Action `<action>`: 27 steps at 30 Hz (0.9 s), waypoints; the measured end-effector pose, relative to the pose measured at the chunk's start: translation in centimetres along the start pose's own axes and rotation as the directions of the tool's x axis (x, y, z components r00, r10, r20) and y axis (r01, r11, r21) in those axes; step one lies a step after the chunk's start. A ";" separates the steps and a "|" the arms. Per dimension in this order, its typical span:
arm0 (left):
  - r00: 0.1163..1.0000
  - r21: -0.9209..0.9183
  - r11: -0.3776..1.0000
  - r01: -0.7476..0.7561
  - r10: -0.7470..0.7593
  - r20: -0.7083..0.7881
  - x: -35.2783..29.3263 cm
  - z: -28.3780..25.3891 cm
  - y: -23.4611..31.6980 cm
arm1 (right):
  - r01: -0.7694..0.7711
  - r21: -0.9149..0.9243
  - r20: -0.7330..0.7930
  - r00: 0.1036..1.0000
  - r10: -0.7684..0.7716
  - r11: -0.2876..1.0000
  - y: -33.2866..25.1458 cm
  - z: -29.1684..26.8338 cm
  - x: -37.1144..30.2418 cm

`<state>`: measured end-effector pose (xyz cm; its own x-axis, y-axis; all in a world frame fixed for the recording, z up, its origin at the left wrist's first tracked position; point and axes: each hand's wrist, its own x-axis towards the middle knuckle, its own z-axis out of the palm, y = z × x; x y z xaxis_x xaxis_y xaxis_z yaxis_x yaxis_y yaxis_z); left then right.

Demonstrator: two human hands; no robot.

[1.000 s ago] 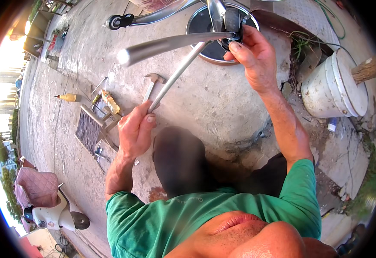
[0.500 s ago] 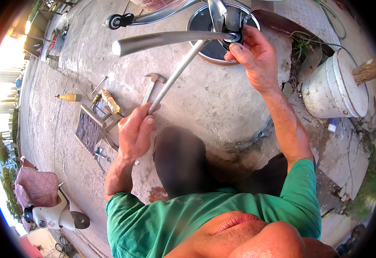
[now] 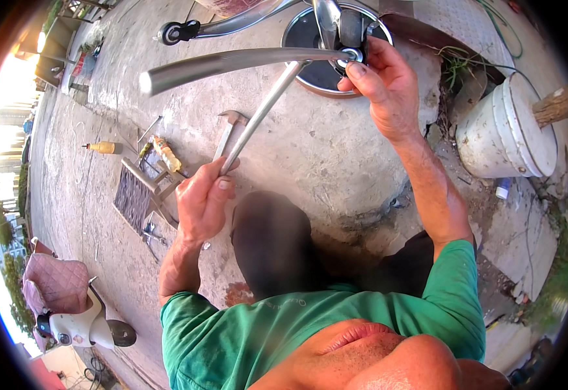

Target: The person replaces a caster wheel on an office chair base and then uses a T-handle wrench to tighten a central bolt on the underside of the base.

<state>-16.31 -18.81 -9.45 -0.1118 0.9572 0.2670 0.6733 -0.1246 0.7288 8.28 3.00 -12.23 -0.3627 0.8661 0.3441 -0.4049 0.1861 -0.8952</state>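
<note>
Wheeled metal base (image 3: 328,26), silver-legged, is in front of the person, over a round black disc (image 3: 329,79) by the concrete floor (image 3: 336,149); whether base and disc touch I can't make out. The right hand (image 3: 388,88) pinches one black caster (image 3: 353,29) beside its hub, while the left hand (image 3: 202,198) is wrapped round the handle of a hammer-like tool (image 3: 264,117), its long curved head reaching close to that hub. I'd judge the work midway: this caster appears to be on its leg, and a second caster (image 3: 178,32) sits at the end of the leg to the left, but with tool and fingers both at the first, it hardly seems finished. How much is left I can't tell, since the base runs out of view. As for containers, a dirty white bucket (image 3: 482,136) is over to the right, its contents hidden, with a piece of wood (image 3: 554,107) against its flat end; a yellow bottle (image 3: 104,148) is off left, its contents not discernible.
</note>
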 end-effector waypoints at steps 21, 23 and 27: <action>0.998 -0.021 0.999 0.048 -0.047 0.032 0.4 -0.1 0.2 | -0.027 0.055 0.043 0.999 0.024 0.998 0.2 -0.6 0.2; 0.998 -0.020 0.998 0.052 -0.051 0.041 0.5 -0.1 0.2 | -0.025 0.045 0.034 0.999 0.024 0.999 0.3 -0.5 0.2; 1.000 -0.019 1.000 -0.002 0.002 0.016 0.6 -0.1 0.3 | -0.027 0.031 -0.005 1.000 0.027 0.999 0.1 -0.1 0.2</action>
<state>-16.27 -18.28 -9.03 -0.0986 0.9610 0.2585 0.6594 -0.1314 0.7402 8.28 3.27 -12.24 -0.3692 0.8734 0.3178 -0.4207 0.1479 -0.8951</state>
